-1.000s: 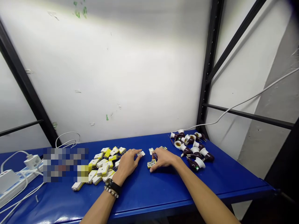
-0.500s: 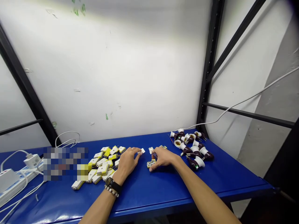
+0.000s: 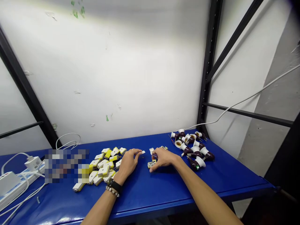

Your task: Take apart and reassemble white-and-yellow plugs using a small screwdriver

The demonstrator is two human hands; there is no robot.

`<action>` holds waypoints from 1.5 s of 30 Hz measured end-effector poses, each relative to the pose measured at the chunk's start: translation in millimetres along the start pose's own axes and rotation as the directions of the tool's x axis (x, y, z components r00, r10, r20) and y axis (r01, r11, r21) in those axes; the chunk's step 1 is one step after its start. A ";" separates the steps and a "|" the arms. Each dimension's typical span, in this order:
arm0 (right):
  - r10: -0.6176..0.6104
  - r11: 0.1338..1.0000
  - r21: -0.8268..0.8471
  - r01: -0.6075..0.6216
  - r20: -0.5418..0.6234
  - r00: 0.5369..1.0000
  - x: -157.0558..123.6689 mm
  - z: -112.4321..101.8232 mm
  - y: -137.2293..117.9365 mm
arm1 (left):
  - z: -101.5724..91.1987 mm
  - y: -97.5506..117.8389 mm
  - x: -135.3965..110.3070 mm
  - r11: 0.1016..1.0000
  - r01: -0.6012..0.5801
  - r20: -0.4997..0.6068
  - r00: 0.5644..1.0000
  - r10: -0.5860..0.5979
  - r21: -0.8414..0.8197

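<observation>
My left hand (image 3: 127, 164) rests on the blue table (image 3: 164, 193), its fingertips pinched on a small white plastic part (image 3: 142, 152). My right hand (image 3: 162, 158) lies beside it, fingers curled over a small yellow and white plug part (image 3: 151, 164) on the table. Another small white piece (image 3: 151, 150) lies just beyond the right hand's fingers. A heap of yellow and white plug parts (image 3: 103, 165) spreads left of my left hand.
A cluster of dark maroon lamp sockets with white collars (image 3: 193, 148) lies at the right rear, near a black rack post (image 3: 206, 68). A white power strip (image 3: 14, 187) with cables sits at the far left. A white cable (image 3: 246, 100) runs along the right wall.
The left hand has drawn slightly back and lifted the small white part a little. The right hand stays on the plug part. The view shifted slightly.
</observation>
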State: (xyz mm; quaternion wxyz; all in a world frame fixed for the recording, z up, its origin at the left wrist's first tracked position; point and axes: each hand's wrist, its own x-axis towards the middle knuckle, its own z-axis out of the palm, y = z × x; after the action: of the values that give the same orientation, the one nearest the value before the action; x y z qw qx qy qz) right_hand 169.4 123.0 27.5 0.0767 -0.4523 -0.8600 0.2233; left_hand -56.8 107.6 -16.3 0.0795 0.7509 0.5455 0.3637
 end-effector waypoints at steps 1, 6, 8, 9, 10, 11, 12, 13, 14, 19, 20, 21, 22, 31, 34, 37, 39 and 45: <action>-0.007 1.000 0.002 0.007 -0.017 1.000 -0.4 -0.7 -0.5 | -0.2 -1.4 1.1 0.999 0.009 -0.016 1.000 -0.010 -0.046; -0.027 1.000 0.012 0.029 -0.133 0.991 -3.5 -3.6 -1.5 | -2.1 -4.7 3.6 0.987 0.018 -0.044 0.999 -0.025 -0.157; -0.029 0.998 0.051 0.038 -0.155 0.987 -3.9 -3.9 -1.7 | -1.5 -3.1 2.6 0.984 0.002 -0.089 0.996 -0.018 -0.175; -0.032 0.996 0.079 0.046 -0.175 0.984 -3.5 -3.7 -2.0 | -0.6 -1.5 1.6 0.982 -0.017 -0.117 0.993 -0.004 -0.186; -0.033 0.993 0.106 0.055 -0.200 0.979 -2.8 -3.3 -2.5 | 0.8 0.5 0.4 0.979 -0.048 -0.136 0.990 0.021 -0.198; -0.032 0.990 0.129 0.062 -0.225 0.974 -1.8 -2.8 -3.0 | 2.4 3.0 -0.9 0.973 -0.090 -0.144 0.988 0.060 -0.211; -0.031 0.987 0.148 0.069 -0.246 0.969 -0.4 -2.1 -3.7 | 4.3 5.7 -2.3 0.965 -0.142 -0.144 0.983 0.112 -0.221; -0.031 0.984 0.159 0.074 -0.260 0.965 1.2 -1.4 -4.2 | 6.2 8.6 -3.7 0.955 -0.195 -0.137 0.976 0.167 -0.224; -0.031 0.983 0.165 0.077 -0.267 0.963 3.0 -0.5 -4.6 | 7.9 11.4 -5.0 0.945 -0.242 -0.128 0.968 0.218 -0.218; 0.003 0.987 0.156 0.046 -0.299 0.954 11.7 2.8 1.0 | 7.7 19.1 -8.3 0.945 -0.316 -0.045 0.949 0.313 -0.089; 0.029 0.990 0.143 0.018 -0.319 0.947 12.9 3.0 3.6 | 5.8 18.8 -8.5 0.956 -0.292 -0.016 0.957 0.291 -0.031; 0.061 0.992 0.126 -0.018 -0.344 0.937 13.7 3.1 6.2 | 3.5 17.9 -8.6 0.966 -0.256 0.017 0.967 0.255 0.038; 0.096 0.993 0.106 -0.061 -0.371 0.924 14.2 3.3 8.6 | 1.1 16.4 -8.6 0.971 -0.212 0.051 0.977 0.208 0.113; 0.218 0.954 -0.099 -0.283 -0.420 0.881 19.1 15.7 6.7 | -3.6 6.3 -0.9 0.934 -0.108 0.267 0.964 0.014 0.341; 0.247 0.929 -0.155 -0.337 -0.420 0.873 20.8 17.9 5.1 | 0.2 5.8 2.9 0.928 -0.094 0.254 0.967 -0.001 0.361; 0.262 0.911 -0.190 -0.366 -0.419 0.869 19.8 16.3 5.5 | 2.9 5.7 5.0 0.921 -0.064 0.215 0.976 -0.023 0.385; 0.267 0.906 -0.198 -0.375 -0.421 0.867 18.1 13.9 6.3 | 4.6 6.4 5.1 0.917 -0.046 0.181 0.983 -0.029 0.396; 0.206 0.931 -0.213 -0.298 -0.367 0.907 15.4 12.6 6.7 | 13.0 6.5 4.3 0.910 -0.059 0.148 0.989 -0.002 0.409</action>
State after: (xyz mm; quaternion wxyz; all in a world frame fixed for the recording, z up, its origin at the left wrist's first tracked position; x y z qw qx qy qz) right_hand 161.2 134.9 12.2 0.1325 -0.5980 -0.7897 0.0336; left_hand -43.0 112.4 -20.3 -0.0467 0.7831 0.5916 0.1860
